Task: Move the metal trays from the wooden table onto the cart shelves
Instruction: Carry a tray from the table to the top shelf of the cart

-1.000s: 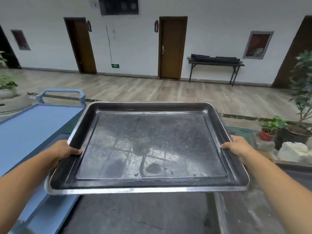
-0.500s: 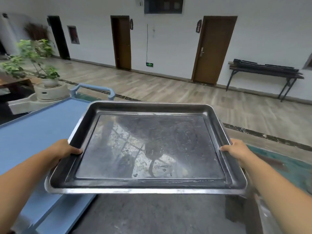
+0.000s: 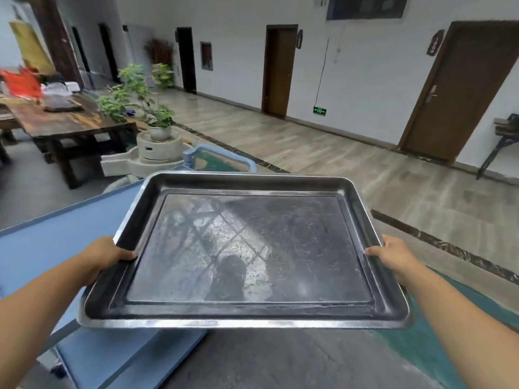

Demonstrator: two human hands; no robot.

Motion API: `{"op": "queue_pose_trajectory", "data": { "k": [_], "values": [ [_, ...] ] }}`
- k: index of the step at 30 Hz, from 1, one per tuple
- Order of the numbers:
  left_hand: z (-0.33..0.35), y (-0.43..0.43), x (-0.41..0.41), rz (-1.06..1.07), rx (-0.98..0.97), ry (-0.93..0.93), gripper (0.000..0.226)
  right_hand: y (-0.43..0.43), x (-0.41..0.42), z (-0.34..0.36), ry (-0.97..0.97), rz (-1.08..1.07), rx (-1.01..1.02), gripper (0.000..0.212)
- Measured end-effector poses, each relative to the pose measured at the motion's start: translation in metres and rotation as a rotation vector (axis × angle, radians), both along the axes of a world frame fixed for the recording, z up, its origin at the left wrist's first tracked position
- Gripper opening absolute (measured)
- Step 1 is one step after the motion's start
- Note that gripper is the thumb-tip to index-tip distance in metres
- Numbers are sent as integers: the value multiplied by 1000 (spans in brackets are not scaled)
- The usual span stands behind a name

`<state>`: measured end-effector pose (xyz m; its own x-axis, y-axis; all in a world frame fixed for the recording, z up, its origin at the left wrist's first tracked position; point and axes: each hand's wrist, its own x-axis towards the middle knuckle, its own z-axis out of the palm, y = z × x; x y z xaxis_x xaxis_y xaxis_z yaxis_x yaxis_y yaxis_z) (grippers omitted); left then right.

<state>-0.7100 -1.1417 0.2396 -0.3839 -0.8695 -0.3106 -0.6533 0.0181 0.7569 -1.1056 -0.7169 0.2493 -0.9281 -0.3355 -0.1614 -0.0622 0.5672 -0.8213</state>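
— What colour is the tray [image 3: 280, 234]?
— Dark grey inside, finely scratched, with a pale criss-cross reflection. Its rim is bright silver.
— And the cart [image 3: 42, 248]?
— Plain blue; its handle [image 3: 188, 157] is a lighter blue.
— The floor [image 3: 323, 153]?
— Pale beige planks with wood grain, crossed by a dark speckled strip [image 3: 449, 245]. The door [image 3: 466, 88] on the right is brown, the wall [image 3: 365, 66] white, the plant [image 3: 134, 91] green.

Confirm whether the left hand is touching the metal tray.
Touching. The head view shows the left hand gripping the metal tray at its left rim, thumb over the edge.
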Motion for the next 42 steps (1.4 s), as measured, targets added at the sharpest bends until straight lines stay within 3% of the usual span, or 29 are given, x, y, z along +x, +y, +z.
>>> {"op": "queue_pose_trajectory", "data": {
  "k": [12, 17, 21, 24, 29, 37, 42],
  "values": [
    [-25, -98, 17, 416, 18, -22, 22, -277, -116, -37, -46, 367, -6, 21],
    [-20, -115, 8, 630, -15, -79, 25, -392, -154, -38, -16, 539, 27, 9],
    [-25, -115, 11, 754, 29, -93, 25, -465, -164, -48, -41, 662, 48, 12],
    [-29, -116, 17, 822, 29, -118, 34, -509, -162, -59, -47, 736, 49, 22],
    [-46, -129, 29, 911, 32, -92, 27, -572, -148, -77, -38, 831, 58, 20],
    [-91, -208, 51, 940, 24, -84, 22, -652, -127, -118, -47, 809, 101, 10],
    [-126, -246, 57, 950, 44, -90, 19, -692, -119, -144, 4, 804, 164, 16]
  ]
}}
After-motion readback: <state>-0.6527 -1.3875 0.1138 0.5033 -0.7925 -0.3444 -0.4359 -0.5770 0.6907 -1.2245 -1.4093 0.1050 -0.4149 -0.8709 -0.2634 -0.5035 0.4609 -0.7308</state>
